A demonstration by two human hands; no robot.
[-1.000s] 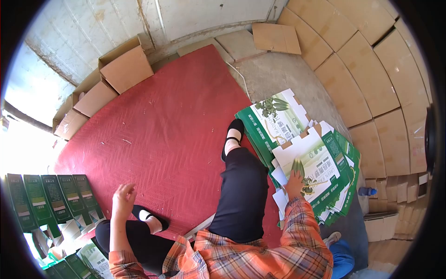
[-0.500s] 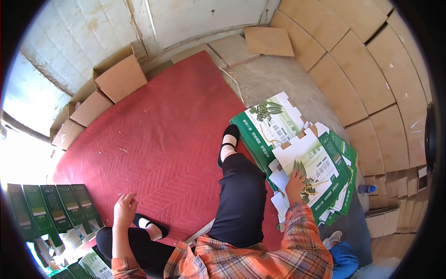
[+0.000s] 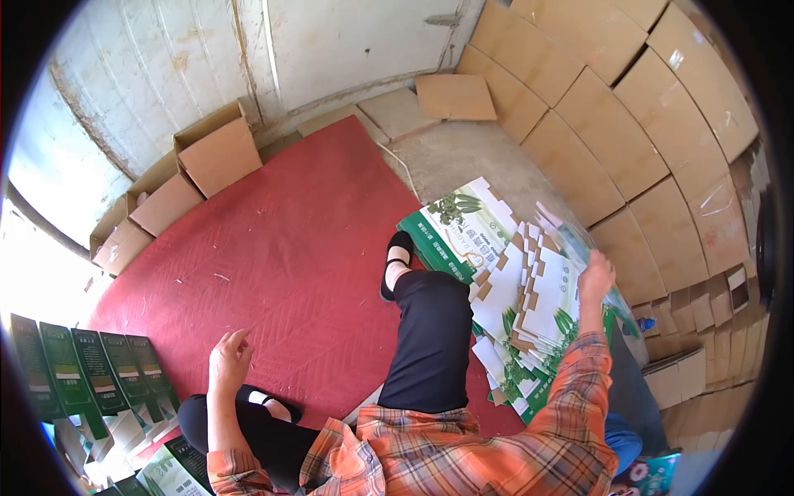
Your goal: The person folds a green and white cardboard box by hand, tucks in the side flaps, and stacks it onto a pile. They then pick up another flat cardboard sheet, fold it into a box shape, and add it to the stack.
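My right hand (image 3: 595, 278) grips the edge of a flat printed carton (image 3: 571, 241), which is tilted up and smeared by motion. Beneath it lie several fanned-out white and green flat cartons (image 3: 504, 289) with notched brown edges. Another flat carton (image 3: 467, 227), printed with a leafy radish, rests beside them near my foot. My left hand (image 3: 230, 361) hovers above the red mat (image 3: 289, 240), with nothing in it and its fingers loosely bent apart.
Folded green cartons (image 3: 99, 372) stand in a row at the lower left. Open brown boxes (image 3: 219, 157) line the wall. Stacked brown boxes (image 3: 612, 124) rise on the right. Blue clothing of another person (image 3: 622, 442) shows at my right side.
My right hand has moved right and up, lifting the top printed carton off the pile and baring the fanned ones below. My left hand has barely moved. The view has shifted slightly.
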